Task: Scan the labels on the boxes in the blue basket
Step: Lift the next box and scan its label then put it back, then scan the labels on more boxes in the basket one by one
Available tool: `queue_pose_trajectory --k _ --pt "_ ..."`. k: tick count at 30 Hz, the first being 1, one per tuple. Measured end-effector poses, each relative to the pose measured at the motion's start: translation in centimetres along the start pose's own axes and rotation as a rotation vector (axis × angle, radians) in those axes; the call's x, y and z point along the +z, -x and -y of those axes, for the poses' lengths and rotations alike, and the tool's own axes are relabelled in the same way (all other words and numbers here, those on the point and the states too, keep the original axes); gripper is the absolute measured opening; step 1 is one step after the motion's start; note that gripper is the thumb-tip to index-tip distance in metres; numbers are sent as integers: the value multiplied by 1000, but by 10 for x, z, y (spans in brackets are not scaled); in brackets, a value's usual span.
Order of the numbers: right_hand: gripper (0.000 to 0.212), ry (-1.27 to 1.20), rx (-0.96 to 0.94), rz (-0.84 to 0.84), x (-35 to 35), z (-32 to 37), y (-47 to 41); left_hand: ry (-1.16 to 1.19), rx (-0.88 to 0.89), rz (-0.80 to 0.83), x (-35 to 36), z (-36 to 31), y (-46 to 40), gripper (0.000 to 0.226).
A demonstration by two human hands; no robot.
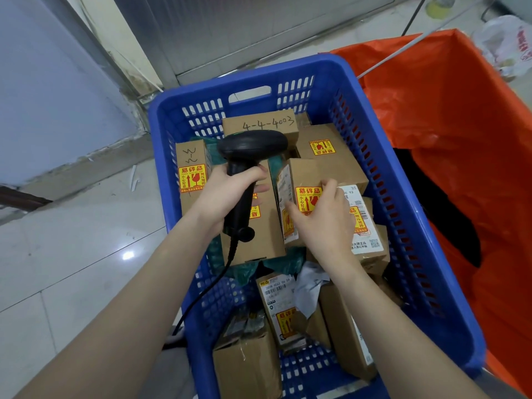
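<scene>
Here, the left hand (pixel 227 194) grips a black corded handheld scanner (pixel 247 174) over the blue slotted plastic basket (pixel 403 197), while the right hand (pixel 322 223) grasps a tilted brown cardboard box (pixel 302 180) inside it.

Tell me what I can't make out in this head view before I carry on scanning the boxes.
- Scanner window: faces away from the camera, so its aim is unknown.
- Held box: the right hand covers part of its fragile sticker; its white label is edge-on and unreadable.
- Barcode label on the near box: print too small.
- Blue basket floor: buried under boxes.
- Basket's near end: cut off by the frame's bottom edge.
- Orange bag: its interior is dark.
</scene>
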State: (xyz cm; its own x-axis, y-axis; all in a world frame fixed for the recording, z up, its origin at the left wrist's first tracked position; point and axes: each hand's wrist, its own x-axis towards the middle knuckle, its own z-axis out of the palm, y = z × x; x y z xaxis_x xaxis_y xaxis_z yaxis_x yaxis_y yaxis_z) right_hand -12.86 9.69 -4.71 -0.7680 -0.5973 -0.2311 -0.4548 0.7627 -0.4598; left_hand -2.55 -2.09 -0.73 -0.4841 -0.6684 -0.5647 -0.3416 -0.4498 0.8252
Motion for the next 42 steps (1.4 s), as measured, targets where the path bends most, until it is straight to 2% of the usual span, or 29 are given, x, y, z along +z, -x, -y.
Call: queue_pose_trajectory --k 9,16,18,22,26,31,34,37,42 --pt "69 74 -30 73 1 -2 3 -3 -14 32 2 0 2 39" --pt "66 13 -58 74 -13 -1 5 7 -26 40 2 0 6 40" --pt "64 -22 -57 50 -20 -3 7 26 -27 51 4 0 11 36" --pt "64 -68 -74 23 -37 -8 13 26 -8 97 9 0 27 11" --pt "60 -138 -83 -38 -55 -19 27 37 -9 162 17 -2 47 9" --pt "59 -243 -26 -103 -73 -41 53 82 -67 173 30 11 73 23" --pt "66 -278 24 -96 -81 -59 71 107 -97 147 39 26 89 15" --pt "74 -297 69 -65 -83 -78 85 91 -143 162 47 43 104 6" --pt "78 -289 164 69 -73 -107 103 17 -224 214 59 65 118 8"
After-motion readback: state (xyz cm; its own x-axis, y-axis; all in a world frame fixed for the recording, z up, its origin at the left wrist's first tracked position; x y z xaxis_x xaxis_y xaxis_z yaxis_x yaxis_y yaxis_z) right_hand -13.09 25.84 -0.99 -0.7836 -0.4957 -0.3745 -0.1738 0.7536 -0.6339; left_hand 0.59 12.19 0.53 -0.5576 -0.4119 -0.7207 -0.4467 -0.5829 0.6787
